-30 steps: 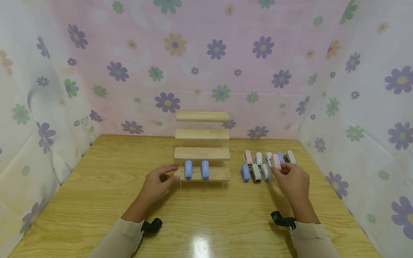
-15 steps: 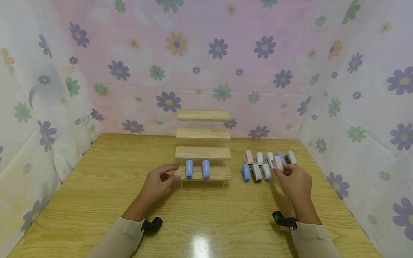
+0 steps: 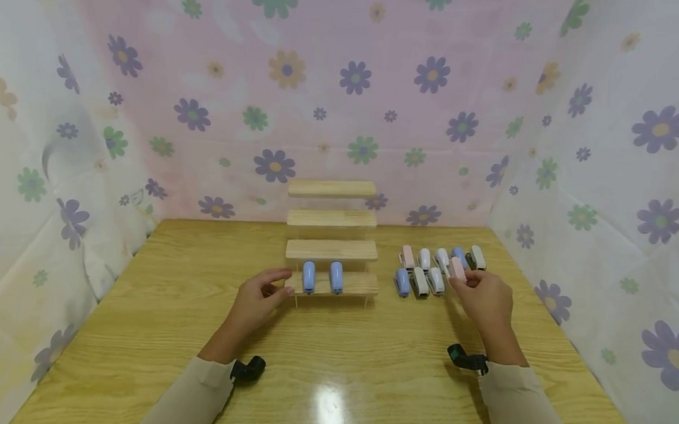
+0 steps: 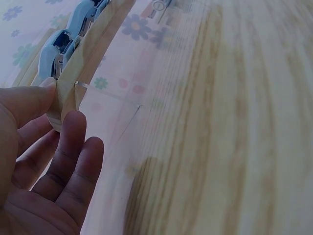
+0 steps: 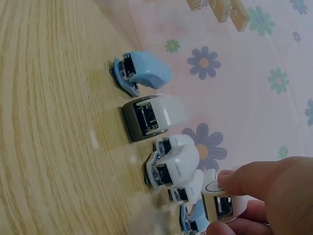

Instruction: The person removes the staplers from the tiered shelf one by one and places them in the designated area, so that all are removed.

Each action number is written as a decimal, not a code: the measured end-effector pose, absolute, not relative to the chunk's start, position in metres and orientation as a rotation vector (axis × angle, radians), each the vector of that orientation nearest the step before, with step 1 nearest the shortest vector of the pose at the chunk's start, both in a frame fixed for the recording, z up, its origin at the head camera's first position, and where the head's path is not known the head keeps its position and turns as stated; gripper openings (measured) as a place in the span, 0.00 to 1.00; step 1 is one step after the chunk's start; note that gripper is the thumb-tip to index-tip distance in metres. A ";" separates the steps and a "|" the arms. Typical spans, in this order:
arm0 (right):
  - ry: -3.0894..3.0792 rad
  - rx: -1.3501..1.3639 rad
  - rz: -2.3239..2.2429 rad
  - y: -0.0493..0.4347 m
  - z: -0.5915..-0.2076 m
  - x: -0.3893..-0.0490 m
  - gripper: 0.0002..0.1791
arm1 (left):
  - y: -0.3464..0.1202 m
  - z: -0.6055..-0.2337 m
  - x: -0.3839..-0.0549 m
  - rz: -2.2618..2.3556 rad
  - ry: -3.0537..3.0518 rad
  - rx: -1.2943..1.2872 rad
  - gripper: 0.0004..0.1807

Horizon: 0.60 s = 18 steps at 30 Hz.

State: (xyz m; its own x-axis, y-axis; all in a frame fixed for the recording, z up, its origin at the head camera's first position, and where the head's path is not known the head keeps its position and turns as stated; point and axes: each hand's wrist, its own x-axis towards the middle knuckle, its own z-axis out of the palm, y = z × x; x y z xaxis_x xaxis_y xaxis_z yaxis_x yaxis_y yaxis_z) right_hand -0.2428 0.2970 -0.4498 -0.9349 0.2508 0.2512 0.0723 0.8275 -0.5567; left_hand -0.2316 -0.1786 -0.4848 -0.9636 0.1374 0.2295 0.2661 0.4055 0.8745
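Note:
My right hand (image 3: 486,300) pinches a small pink stapler (image 3: 458,268) between thumb and fingers, at the right side of a cluster of mini staplers. In the right wrist view this pink stapler (image 5: 219,198) shows its front end, with the thumb along its top. Near it on the table stand a light blue stapler (image 3: 401,282), a grey-white stapler (image 3: 420,282) and a white stapler (image 3: 436,281). My left hand (image 3: 260,300) grips the left end of the lowest step of a wooden tiered shelf (image 3: 355,282). Two light blue staplers, a left one (image 3: 309,276) and a right one (image 3: 336,277), stand on that step.
Behind the front staplers, a back row holds another pink stapler (image 3: 407,257), two white ones, a blue one (image 3: 458,256) and a grey-white one (image 3: 476,256). The upper shelf tiers (image 3: 332,218) rise toward the floral cloth (image 3: 320,135) behind the wooden table (image 3: 201,263).
The right hand and its pink stapler have shifted slightly right over the last second. My left hand stays at the shelf's end, and the standing staplers keep their places.

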 end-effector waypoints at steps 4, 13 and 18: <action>-2.697 -0.260 0.807 0.300 -0.453 -0.245 0.29 | -0.178 -0.484 -0.231 -1.596 -2.523 -0.371 0.21; -2.729 -0.319 0.824 0.305 -0.460 -0.247 0.26 | -0.177 -0.481 -0.230 -1.610 -2.530 -0.369 0.21; -2.734 -0.328 0.819 0.305 -0.462 -0.246 0.23 | -0.177 -0.483 -0.228 -1.609 -2.540 -0.361 0.22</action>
State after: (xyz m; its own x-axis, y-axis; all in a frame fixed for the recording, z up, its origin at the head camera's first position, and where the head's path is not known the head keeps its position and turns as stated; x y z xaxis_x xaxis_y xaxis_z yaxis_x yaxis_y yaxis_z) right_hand -0.2463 0.3049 -0.4616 -0.9384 0.2892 0.1892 0.1375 0.8147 -0.5633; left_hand -0.2285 -0.1774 -0.4828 -0.9652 0.1392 0.2213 0.2596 0.4090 0.8749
